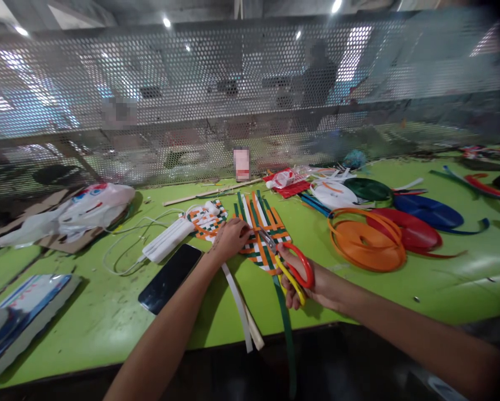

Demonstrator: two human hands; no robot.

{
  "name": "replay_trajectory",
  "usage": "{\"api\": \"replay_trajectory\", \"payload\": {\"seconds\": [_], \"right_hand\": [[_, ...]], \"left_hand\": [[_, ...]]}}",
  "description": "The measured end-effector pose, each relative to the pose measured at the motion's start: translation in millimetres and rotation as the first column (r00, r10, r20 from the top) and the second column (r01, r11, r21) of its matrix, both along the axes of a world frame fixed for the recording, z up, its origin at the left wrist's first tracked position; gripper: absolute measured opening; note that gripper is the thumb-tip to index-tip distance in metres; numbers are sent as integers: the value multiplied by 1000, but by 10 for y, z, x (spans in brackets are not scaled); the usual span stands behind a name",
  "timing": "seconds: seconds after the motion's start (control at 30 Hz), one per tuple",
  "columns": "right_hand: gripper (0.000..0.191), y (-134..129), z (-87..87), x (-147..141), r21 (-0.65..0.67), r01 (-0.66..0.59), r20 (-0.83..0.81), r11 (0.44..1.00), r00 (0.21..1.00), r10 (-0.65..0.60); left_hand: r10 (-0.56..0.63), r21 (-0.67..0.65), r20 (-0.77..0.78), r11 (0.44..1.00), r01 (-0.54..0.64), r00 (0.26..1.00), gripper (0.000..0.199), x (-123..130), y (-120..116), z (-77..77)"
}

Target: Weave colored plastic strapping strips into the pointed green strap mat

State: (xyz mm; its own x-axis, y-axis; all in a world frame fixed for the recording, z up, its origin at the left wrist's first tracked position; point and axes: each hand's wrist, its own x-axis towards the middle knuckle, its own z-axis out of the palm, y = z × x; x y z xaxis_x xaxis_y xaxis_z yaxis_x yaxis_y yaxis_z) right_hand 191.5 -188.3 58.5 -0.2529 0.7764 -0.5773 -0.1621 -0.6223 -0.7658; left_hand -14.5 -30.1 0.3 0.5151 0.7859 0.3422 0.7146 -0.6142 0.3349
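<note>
In my right hand [294, 278] is a pair of scissors [302, 270] with one red and one yellow handle. Its metal blades reach over a woven piece [264, 256] of orange, green and white flat strips. My left hand [233, 239] is closed at the left edge of this piece, fingers pinched close to the scissor tips. Several loose strip ends stick up at its far side. A long green strip [285, 323] hangs from it over the table edge. Behind my left hand lies a second orange, white and green woven piece [202, 217], partly hidden.
Left of my hands lie a black phone [170, 278], a white power bank [168, 239] and its cable. Coils of orange [364, 248], red, blue, green and white strip lie right. A pink-screened phone [241, 165] leans against the perforated metal screen [191, 100].
</note>
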Motion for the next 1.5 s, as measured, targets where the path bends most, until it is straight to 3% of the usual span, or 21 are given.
{"api": "replay_trajectory", "payload": {"seconds": [1.17, 1.5], "right_hand": [[53, 36, 76, -48, -21, 34, 44, 999, 998, -33], [53, 53, 21, -38, -25, 22, 32, 999, 999, -21]], "left_hand": [[12, 20, 13, 1000, -12, 1000, 14, 11, -13, -11], [12, 10, 2, 1000, -12, 1000, 16, 21, -29, 9]]}}
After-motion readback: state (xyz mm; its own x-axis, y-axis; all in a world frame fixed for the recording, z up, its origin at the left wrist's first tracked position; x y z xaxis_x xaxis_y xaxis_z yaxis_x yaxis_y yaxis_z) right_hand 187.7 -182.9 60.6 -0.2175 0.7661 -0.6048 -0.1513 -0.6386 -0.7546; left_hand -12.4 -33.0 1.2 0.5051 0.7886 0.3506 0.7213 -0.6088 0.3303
